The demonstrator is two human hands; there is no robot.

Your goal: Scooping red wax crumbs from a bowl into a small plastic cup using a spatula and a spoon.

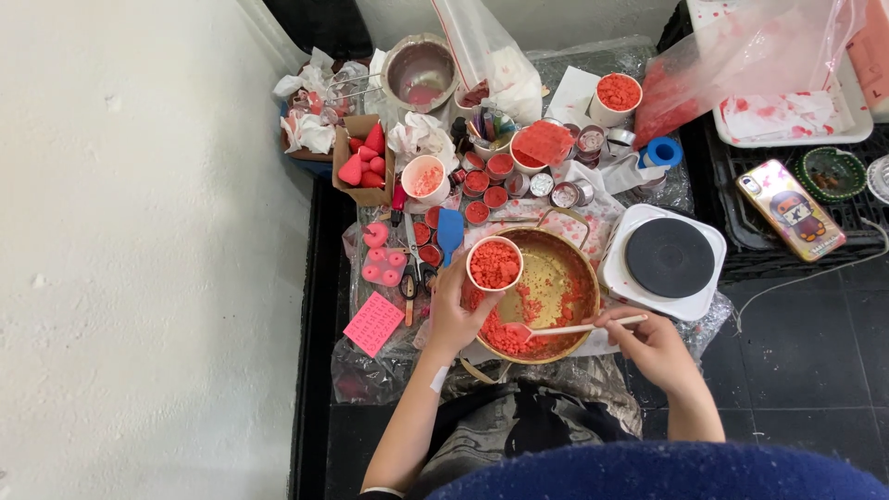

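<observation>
The left hand (454,315) holds a paper cup (494,265) of red crumbs over the brass pan's (579,268) left rim, while the right hand (656,343) holds a wooden stick (593,327) reaching into the pan's red crumbs (505,335).

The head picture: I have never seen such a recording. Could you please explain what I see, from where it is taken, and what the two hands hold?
There is no machine here. A person wears one camera on the head, so you look down at their own two bare hands.

The left hand holds a small white cup full of red crumbs over a golden pan. The right hand holds a thin stick with a red spatula tip that reaches into the pan, where more red crumbs lie.

Around them lie many small round tins with red filling, a cardboard box of red cones, a blue spatula, a pink paper note and a white hot plate with a black disc. A phone lies to the right.
</observation>
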